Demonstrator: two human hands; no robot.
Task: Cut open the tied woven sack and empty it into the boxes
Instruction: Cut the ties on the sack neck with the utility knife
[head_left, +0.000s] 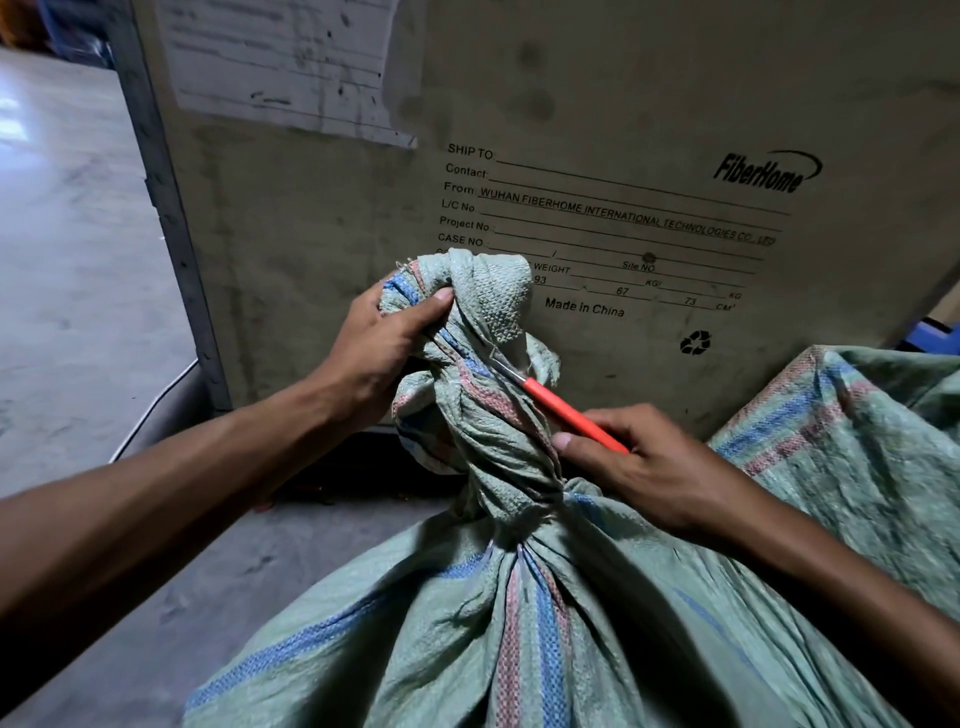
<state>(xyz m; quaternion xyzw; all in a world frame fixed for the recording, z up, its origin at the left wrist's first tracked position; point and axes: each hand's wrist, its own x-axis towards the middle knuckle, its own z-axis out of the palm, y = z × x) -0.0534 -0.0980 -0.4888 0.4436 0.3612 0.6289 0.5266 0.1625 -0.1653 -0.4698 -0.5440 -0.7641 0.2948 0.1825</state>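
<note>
A green woven sack (519, 639) with blue and red stripes stands full in front of me, its neck twisted and tied into a knot (483, 364). My left hand (374, 353) grips the bunched top of the sack just left of the knot. My right hand (639, 467) holds an orange-handled cutter (566, 410), and its thin metal blade touches the knot's right side. A large beige cardboard box (571, 130) with printed shipping text rises directly behind the sack.
A second green woven sack (857, 441) lies at the right, against the box. Grey concrete floor (78, 286) spreads to the left. A paper label (280, 62) is stuck on the box's upper left. A blue object (932, 335) shows at the right edge.
</note>
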